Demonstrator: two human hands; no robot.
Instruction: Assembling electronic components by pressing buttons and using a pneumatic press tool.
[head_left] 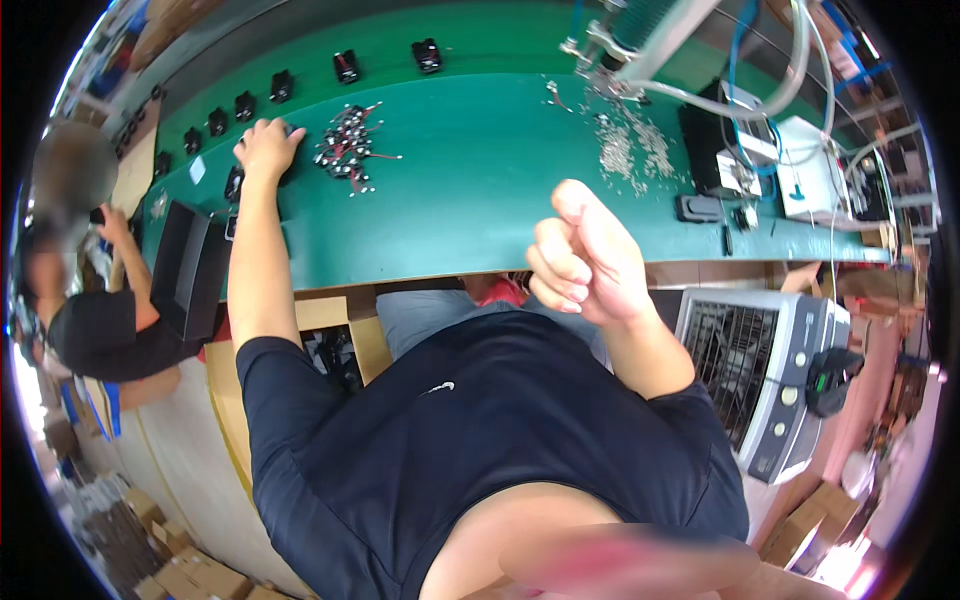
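My left hand [268,150] reaches to the left part of the green tabletop, its fingers curled over a small black part [291,130] that it mostly covers. Another black part [234,184] lies just left of that wrist. To the right of my left hand is a heap of small connectors with red and black wires [345,147]. My right hand [585,252] is raised over the table's front edge, fingers curled in and thumb up. Nothing shows in it.
Several black parts [346,67] form a row along the far side. Loose small metal pieces [630,142] lie scattered below a bench machine [640,50]. A black open box [188,262] stands at left, near a co-worker [110,315]. At right sits a grey air cooler [765,380].
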